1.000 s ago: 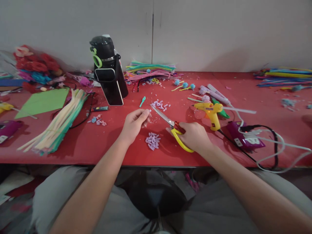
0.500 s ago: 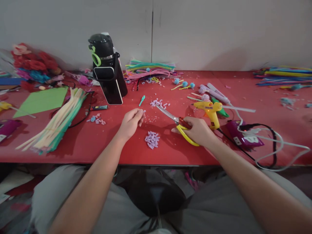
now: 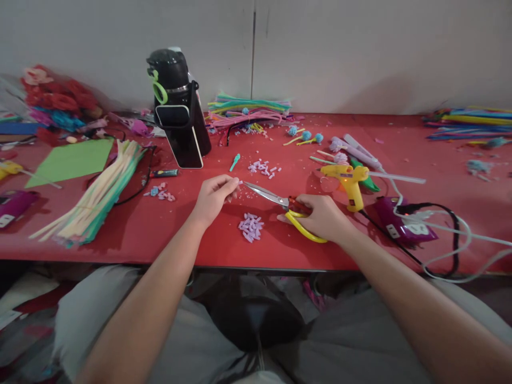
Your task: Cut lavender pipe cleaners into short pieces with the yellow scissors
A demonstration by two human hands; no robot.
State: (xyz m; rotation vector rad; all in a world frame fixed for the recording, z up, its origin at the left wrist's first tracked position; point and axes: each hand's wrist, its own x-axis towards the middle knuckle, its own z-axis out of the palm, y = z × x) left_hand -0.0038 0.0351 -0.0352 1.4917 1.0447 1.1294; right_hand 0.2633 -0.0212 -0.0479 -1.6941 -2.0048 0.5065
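My right hand (image 3: 322, 216) grips yellow-handled scissors (image 3: 280, 202) over the red table (image 3: 160, 229). Their blades are nearly closed and point left toward my left hand (image 3: 214, 194). That hand is pinched on a small lilac piece at its fingertips, just off the blade tips. Below the blades lies a small heap of cut lilac bits (image 3: 250, 226). More lilac bits (image 3: 263, 169) are scattered farther back.
A yellow glue gun (image 3: 347, 178) and a purple power strip (image 3: 400, 226) with cables sit to the right. A black bottle with a phone (image 3: 178, 114) stands at the back left. Pale pipe cleaners (image 3: 96, 194), green paper (image 3: 70, 160) and coloured pipe cleaner stacks (image 3: 250, 112) lie around.
The scissors have swung down and leftward, their blades now flatter and pointing at my left fingertips. My left hand stayed in place, still pinched.
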